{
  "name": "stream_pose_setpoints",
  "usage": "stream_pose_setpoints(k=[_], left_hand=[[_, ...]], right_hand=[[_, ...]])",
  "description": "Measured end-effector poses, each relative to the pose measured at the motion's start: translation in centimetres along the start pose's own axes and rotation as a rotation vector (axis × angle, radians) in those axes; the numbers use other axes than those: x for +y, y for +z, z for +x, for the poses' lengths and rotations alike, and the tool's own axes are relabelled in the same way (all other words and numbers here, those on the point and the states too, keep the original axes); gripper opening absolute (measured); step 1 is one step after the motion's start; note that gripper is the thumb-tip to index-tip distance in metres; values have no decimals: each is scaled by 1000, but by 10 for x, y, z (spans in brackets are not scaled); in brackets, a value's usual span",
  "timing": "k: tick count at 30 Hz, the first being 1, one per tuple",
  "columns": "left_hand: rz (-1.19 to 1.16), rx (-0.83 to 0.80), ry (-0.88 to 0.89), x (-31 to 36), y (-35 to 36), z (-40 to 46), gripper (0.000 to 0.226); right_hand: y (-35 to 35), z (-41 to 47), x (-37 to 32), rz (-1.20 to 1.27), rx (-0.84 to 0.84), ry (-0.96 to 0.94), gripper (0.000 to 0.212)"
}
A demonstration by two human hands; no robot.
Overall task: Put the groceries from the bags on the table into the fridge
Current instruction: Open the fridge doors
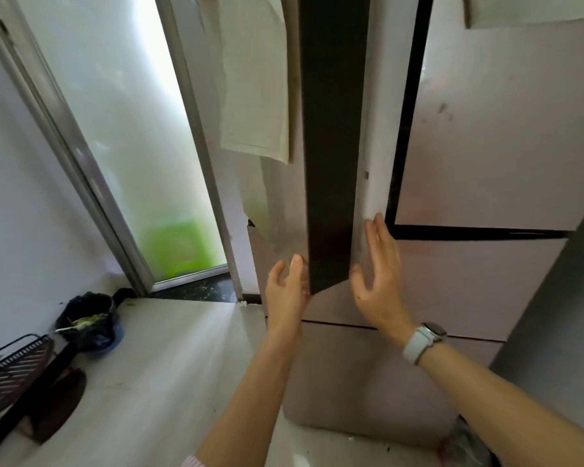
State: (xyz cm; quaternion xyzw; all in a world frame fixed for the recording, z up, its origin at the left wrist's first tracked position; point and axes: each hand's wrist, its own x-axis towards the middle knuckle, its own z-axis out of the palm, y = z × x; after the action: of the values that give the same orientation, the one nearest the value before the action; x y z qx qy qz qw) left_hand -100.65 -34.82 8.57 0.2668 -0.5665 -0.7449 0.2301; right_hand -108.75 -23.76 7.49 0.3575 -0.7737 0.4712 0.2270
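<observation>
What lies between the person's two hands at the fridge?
In the head view, the dark edge of the fridge's open upper left door lies between the left hand and the right hand.

Pale floor [169,382] holds a black bin bag [88,320] w/ green scraps by the left wall, a dark basket [12,369] near it, & the fridge [469,281] at right.

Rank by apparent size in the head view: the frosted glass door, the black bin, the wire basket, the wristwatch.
1. Frosted glass door, by far the largest.
2. Black bin and wire basket: they look alike, and the frame edge cuts the basket, so no ranking.
3. Wristwatch, smallest, though nearest the camera.
</observation>
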Motion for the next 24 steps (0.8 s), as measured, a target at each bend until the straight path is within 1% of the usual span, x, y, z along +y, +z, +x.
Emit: stream_pose_setpoints(k=[2, 3, 4, 6, 7, 8, 9, 10, 11, 13, 16, 18, 20, 22, 23, 24], left_hand=[[108, 76, 131, 2, -14, -9, 45], [175, 139, 217, 4, -21, -15, 37], [252, 205, 327, 7, -28, -21, 35], [428, 318, 651, 12, -42, -33, 41], [553, 352, 828, 13, -48, -36, 46], [692, 360, 999, 11, -55, -34, 51], [824, 342, 1143, 10, -60, -32, 54], [928, 316, 1223, 11, -65, -30, 56], [997, 294, 1240, 13, -71, -27, 58], [1069, 292, 1172, 17, -85, -18, 61], [1139, 317, 1038, 23, -110, -10, 64], [1124, 321, 971, 29, -122, -8, 65], [1108, 354, 897, 36, -134, -7, 68], [1069, 434, 830, 46, -142, -6, 72], [1054, 462, 843, 51, -143, -7, 72], [1069, 460, 904, 55, -143, -8, 71]], right_hand=[[2, -14, -14, -35, -44, -61, 68], [1, -19, -20, -62, -68, -107, 67], [0, -23, -25, -93, -83, -159, 66], [-1, -27, -35, -141, -73, -220, 64], [1, -27, -41, -133, -64, -190, 65], [3, -25, -49, -103, -76, -121, 67], [6, -23, -58, -57, -124, -48, 70], [12, -22, -64, -16, -199, -5, 74], [17, -23, -70, 6, -265, 5, 77], [27, -26, -80, 2, -325, -36, 80], [36, -26, -92, -67, -367, -162, 69], [43, -20, -93, -206, -350, -294, 66], [50, -9, -90, -331, -293, -404, 65], [54, 3, -91, -349, -217, -395, 62], [57, 7, -94, -336, -190, -392, 62], [61, 10, -97, -314, -185, -410, 64]])
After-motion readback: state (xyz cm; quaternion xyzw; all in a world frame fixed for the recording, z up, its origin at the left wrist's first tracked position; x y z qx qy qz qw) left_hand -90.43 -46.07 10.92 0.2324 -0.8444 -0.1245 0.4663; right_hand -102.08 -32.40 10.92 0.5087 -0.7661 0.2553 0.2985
